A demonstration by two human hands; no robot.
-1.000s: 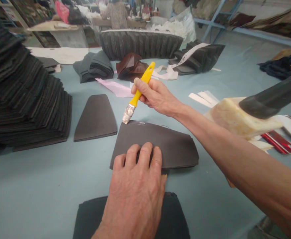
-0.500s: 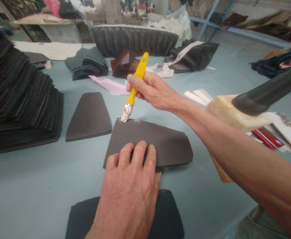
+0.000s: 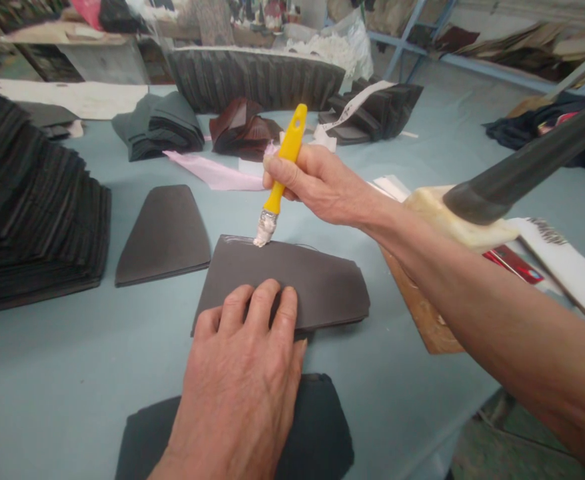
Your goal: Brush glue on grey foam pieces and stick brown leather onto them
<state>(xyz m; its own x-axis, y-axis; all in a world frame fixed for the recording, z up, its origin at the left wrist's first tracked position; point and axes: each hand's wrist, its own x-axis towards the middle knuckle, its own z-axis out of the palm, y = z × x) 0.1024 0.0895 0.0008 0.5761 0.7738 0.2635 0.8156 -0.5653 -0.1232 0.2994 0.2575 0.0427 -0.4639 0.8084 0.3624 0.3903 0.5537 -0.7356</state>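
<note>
My right hand [image 3: 317,180] is closed around the yellow handle of a paintbrush [image 3: 286,150]. White, paste-like stuff coats its bristles, which touch the far edge of a dark grey-brown panel stack [image 3: 322,280]. A shiny wet streak runs along that edge, left of the bristles. My left hand [image 3: 247,353] holds the stack's near edge, with bent fingers on top and the thumb at the front side. A similar trapezoid stack [image 3: 165,230] lies to the left. Another dark stack [image 3: 325,427] is partly hidden under my left wrist.
A tall pile of dark panels [image 3: 32,207] stands at left. At right are a yellowish block with a black tube [image 3: 492,193], a brown board [image 3: 422,313] and a red packet [image 3: 517,263]. Folded pieces [image 3: 157,127] and a long row of dark panels [image 3: 257,80] lie farther back.
The brush has moved right along the panel stack's far edge, leaving a longer wet streak behind it. My left hand keeps its place on the stack. The whole view has shifted slightly.
</note>
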